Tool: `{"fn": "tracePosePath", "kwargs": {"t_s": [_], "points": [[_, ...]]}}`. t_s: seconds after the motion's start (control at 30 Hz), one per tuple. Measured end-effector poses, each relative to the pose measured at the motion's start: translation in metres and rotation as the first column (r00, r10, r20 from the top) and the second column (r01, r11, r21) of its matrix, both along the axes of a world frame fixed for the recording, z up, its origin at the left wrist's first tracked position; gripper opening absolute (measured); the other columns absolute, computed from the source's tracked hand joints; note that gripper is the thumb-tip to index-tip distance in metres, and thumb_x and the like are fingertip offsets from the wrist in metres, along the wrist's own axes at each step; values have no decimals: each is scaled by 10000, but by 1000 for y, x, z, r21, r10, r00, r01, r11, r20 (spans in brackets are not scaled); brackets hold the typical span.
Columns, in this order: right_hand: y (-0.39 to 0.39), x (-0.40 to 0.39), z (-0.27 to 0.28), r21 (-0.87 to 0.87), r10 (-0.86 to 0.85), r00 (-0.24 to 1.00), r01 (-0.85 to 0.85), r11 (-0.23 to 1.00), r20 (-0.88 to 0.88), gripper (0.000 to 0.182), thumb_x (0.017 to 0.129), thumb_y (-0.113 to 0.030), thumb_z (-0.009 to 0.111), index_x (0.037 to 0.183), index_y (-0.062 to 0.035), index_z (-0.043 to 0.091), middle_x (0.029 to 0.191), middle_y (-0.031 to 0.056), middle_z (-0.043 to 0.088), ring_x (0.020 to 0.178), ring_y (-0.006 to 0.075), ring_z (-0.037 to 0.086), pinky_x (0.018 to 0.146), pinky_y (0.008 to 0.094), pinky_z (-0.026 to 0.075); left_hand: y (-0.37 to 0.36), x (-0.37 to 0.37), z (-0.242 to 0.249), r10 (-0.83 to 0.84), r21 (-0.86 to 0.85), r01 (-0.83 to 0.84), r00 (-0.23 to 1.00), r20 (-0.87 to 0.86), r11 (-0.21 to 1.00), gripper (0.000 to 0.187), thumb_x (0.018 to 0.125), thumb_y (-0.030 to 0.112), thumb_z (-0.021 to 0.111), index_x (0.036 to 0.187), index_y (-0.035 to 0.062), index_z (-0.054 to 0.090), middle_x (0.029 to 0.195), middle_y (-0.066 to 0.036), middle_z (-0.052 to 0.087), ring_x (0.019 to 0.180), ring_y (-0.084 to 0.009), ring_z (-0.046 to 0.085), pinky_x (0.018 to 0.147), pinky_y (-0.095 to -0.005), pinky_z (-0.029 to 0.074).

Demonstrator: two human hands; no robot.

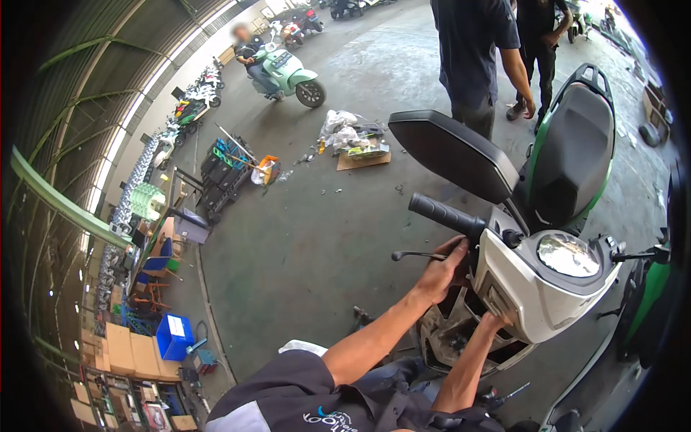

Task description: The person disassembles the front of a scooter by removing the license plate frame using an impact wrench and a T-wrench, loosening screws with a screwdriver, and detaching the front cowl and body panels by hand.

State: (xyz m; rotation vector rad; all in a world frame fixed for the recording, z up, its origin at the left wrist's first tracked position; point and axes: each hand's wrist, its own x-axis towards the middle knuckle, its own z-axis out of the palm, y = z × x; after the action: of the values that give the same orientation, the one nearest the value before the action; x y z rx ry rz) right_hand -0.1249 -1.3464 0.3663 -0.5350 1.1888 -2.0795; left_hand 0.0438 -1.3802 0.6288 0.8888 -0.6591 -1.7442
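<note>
The white headlight cover (515, 288) of a scooter, with a round headlight (568, 254) in it, is directly in front of me. My left hand (445, 272) is closed around its near edge, beside the brake lever (417, 255) and below the black handlebar grip (446, 214). Some of its fingers are hidden behind the cover. Lower down, my right hand (495, 322) holds the cover's bottom edge, its fingertips partly out of sight. A black mirror (453, 153) stands above the grip. Beneath my hands the scooter's front body (450, 335) shows dark openings.
A green scooter with a black seat (572, 155) stands just beyond, with two people near it. Another person sits on a mint scooter (288, 74) at the back. Plastic-wrapped parts and cardboard (363, 160) lie on the floor. A blue bin (174, 337) is at the left.
</note>
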Motion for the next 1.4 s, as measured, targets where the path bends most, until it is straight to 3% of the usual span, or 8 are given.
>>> {"fn": "tracePosePath", "kwargs": {"t_s": [0.13,0.23,0.33,0.9,0.97,1.4], "points": [[-1,1,0,4,-18,1000,18,1000,9,622,957,-284,600,1454,1,360,1455,174,440,1299,310,481,1106,436,401,-5,1,7,-4,56,0,997,73,998,311,1017,312,526,1241,105,586,1011,-51,701,838,-158,709,614,-363,626],[-1,1,-2,8,-21,1000,21,1000,1,619,956,-284,602,1451,0,364,1450,171,444,1295,308,484,1102,434,404,-4,0,10,5,36,-8,997,82,999,229,1020,308,524,1100,114,614,921,1,690,800,-113,692,583,-318,604],[1,2,-1,12,-35,999,35,999,11,615,955,-284,604,1448,-1,367,1444,168,448,1291,305,487,1097,433,408,-5,1,6,-16,-1,16,999,43,1000,227,1020,312,525,1090,113,611,915,2,686,786,-113,690,597,-322,608],[0,4,1,11,-31,999,31,999,34,597,950,-284,614,1429,-9,386,1412,153,469,1267,289,501,1072,424,430,-4,3,-1,10,47,-11,1000,29,999,227,1017,320,533,1130,139,611,923,17,678,779,-101,689,606,-328,616],[0,1,2,12,-25,999,25,1000,25,595,949,-284,615,1426,-10,389,1409,151,471,1264,287,503,1069,422,433,-5,6,-14,3,27,-4,999,40,1000,328,1030,333,495,1253,109,586,1067,-84,705,876,-189,712,648,-387,622],[-10,6,13,-19,-2,999,3,1000,43,581,946,-284,623,1412,-16,403,1385,139,487,1246,275,514,1050,415,449,2,3,-6,18,28,-19,999,40,999,335,1023,358,508,1234,115,600,1001,-76,709,839,-186,711,651,-388,620]]}}
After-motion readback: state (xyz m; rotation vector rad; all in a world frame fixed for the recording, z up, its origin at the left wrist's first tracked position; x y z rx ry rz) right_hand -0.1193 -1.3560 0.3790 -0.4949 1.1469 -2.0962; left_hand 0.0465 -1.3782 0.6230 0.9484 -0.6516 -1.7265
